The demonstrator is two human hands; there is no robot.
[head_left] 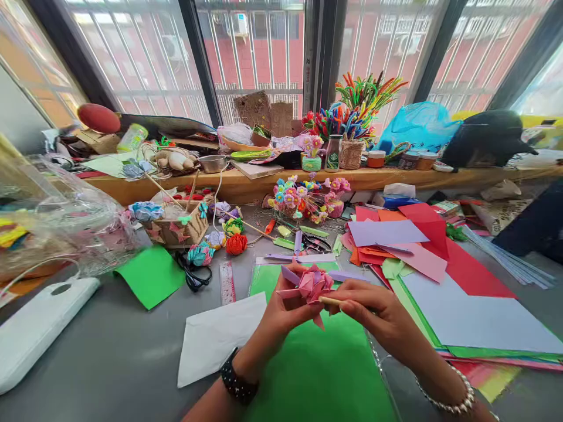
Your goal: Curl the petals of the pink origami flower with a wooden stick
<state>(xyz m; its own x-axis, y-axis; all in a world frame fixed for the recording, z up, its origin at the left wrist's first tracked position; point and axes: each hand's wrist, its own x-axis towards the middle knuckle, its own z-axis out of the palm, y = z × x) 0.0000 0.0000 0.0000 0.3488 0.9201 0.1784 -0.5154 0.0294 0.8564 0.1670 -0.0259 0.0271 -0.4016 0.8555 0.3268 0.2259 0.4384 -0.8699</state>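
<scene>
A pink folded-paper flower (314, 283) with pointed petals is held up above the green sheet (321, 369). My left hand (285, 308) is closed around its left and lower side. My right hand (373, 305) pinches a short pale wooden stick (329, 300), whose tip touches the lower right of the flower. The fingers of my right hand are pressed together on the stick. Purple paper strips (349, 276) lie just behind the flower. A white folded paper (220, 331) rests on the table beside my left wrist.
Coloured paper sheets (488, 319) are stacked at the right. Black scissors (193, 275), a ruler (227, 282) and a green sheet (152, 275) lie at the left, near a white power bank (44, 328). Behind stand a cardboard basket (178, 228) and pompom flowers (292, 196), below a crowded window ledge (250, 187).
</scene>
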